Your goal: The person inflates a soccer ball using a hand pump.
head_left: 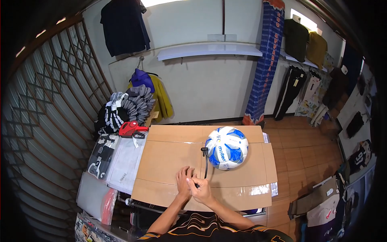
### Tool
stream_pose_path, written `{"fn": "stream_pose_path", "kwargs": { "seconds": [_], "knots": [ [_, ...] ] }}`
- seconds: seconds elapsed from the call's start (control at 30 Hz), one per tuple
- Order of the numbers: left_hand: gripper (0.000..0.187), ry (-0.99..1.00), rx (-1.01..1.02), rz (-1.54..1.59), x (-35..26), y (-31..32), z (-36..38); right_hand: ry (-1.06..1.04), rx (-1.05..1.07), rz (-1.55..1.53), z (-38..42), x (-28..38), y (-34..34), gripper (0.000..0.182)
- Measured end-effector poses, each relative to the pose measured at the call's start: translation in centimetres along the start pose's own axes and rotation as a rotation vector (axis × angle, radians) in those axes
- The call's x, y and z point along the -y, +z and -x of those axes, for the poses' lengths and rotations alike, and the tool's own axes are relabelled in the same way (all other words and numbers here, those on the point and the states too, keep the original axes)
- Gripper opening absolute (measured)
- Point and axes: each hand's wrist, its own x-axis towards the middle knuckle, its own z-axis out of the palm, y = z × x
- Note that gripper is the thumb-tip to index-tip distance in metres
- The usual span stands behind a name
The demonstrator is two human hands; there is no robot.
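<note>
A white, blue and grey Molten football rests on the flattened cardboard that covers the table. My right hand is closed in a fist around the lower end of a thin black hose. The hose rises from the fist towards the ball and ends in a black angled head that overlaps the ball's left edge in this view. Whatever else sits inside the fist is hidden. Touching or right beside it, my left hand lies over the cardboard with fingers stretched forward.
Left of the cardboard are a red handheld device, a heap of grey gloves and packed clothes. A folding metal gate stands at far left. A wall shelf and blue pillar are behind; clothes hang right.
</note>
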Motion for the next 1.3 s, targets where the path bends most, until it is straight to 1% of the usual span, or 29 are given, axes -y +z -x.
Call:
{"fn": "stream_pose_path", "kwargs": {
  "seconds": [0.07, 0.13, 0.2, 0.27, 0.33, 0.4, 0.47, 0.53, 0.57, 0.73, 0.9, 0.97, 1.07, 1.1, 1.17, 1.2, 1.27, 1.3],
  "knots": [
    [0.036, 0.012, -0.008, -0.003, 0.1, 0.0, 0.1, -0.034, -0.004, -0.009, -0.6, 1.2, 0.2, 0.039],
    [0.036, 0.057, -0.061, -0.009, 0.3, 0.3, 0.4, -0.061, -0.017, -0.015, -0.4, 1.8, -0.1, 0.041],
    [0.036, 0.06, -0.051, 0.004, 0.3, 0.3, 0.5, 0.042, 0.117, 0.07, -0.7, 1.7, -0.8, 0.043],
    [0.036, 0.065, -0.046, 0.014, 0.3, 0.3, 0.2, 0.001, 0.132, 0.017, -0.6, 4.4, -2.2, 0.042],
    [0.035, -0.006, -0.001, -0.014, 0.5, 0.8, 0.2, -0.033, 0.147, -0.034, -0.2, 8.0, -4.0, 0.041],
    [0.035, -0.017, 0.0, -0.004, 0.5, 1.0, 0.2, -0.03, 0.226, -0.116, 0.2, 10.6, -5.4, 0.042],
    [0.036, -0.024, 0.007, 0.0, 0.3, 0.6, 0.1, -0.016, 0.229, -0.135, 0.0, 9.4, -4.9, 0.041],
    [0.036, -0.034, 0.032, 0.001, 0.1, 0.2, 0.3, 0.048, 0.187, -0.14, -0.2, 6.6, -3.8, 0.041],
    [0.036, -0.032, 0.036, -0.002, 0.0, 0.0, 0.3, 0.016, 0.168, -0.12, -0.3, 5.5, -3.4, 0.041],
    [0.036, -0.03, 0.038, 0.021, -0.3, -0.2, 0.0, 0.018, 0.077, -0.142, -0.1, 1.6, -2.7, 0.041],
    [0.036, -0.021, 0.037, 0.018, -0.3, -0.3, -0.2, 0.035, 0.041, -0.196, 0.0, -0.5, -2.6, 0.041],
    [0.035, -0.016, 0.034, 0.018, -0.2, -0.2, -0.1, 0.057, 0.052, -0.186, 0.1, -1.6, -2.4, 0.041],
    [0.035, 0.019, 0.021, 0.003, -0.1, -0.1, 0.1, 0.053, 0.08, -0.123, -0.4, -1.4, -1.9, 0.04],
    [0.034, 0.015, 0.011, 0.015, -0.1, -0.1, 0.3, 0.051, 0.077, -0.124, -0.4, -0.9, -2.0, 0.04],
    [0.034, 0.015, -0.007, 0.019, 0.2, 0.1, 0.2, 0.058, 0.156, 0.04, -0.6, 1.4, -2.2, 0.038],
    [0.034, 0.014, -0.018, 0.003, 0.5, 0.6, 0.2, 0.05, 0.158, 0.039, -0.7, 3.3, -2.7, 0.038],
    [0.033, 0.015, -0.03, -0.009, 0.6, 0.9, 0.1, -0.034, 0.278, 0.064, -0.3, 8.1, -4.5, 0.04],
    [0.033, -0.003, -0.02, -0.013, 0.5, 0.8, 0.1, -0.036, 0.277, 0.068, -0.2, 10.2, -5.2, 0.04]
  ]
}}
